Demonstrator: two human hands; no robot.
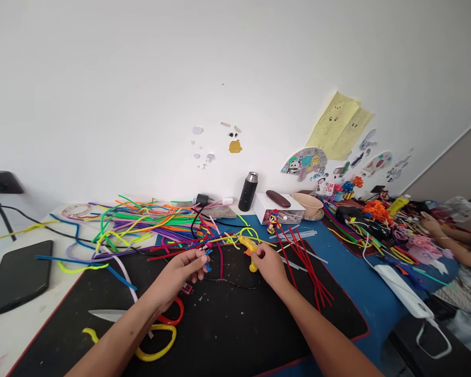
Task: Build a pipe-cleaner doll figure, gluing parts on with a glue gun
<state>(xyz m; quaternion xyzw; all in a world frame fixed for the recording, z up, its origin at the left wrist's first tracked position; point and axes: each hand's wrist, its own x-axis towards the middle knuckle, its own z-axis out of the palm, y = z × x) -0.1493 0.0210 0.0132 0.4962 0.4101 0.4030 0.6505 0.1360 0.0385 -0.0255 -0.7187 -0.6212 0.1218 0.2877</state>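
My left hand [180,272] pinches a small twisted piece of blue and pink pipe cleaner [208,256] above the black mat [239,324]. Just to its right, my right hand [269,264] is wrapped round a yellow glue gun [248,246], whose nozzle points left toward the small piece. Both hands hover over the far middle of the mat. Scissors with red and yellow handles [163,335] lie on the mat under my left forearm.
A heap of coloured pipe cleaners [141,222] covers the far left. Red pipe cleaners [306,256] lie right of the hands. A black tablet [18,275], black bottle [248,191], white box [278,209] and power strip [402,290] stand around. Another person's arm [451,246] rests at the right.
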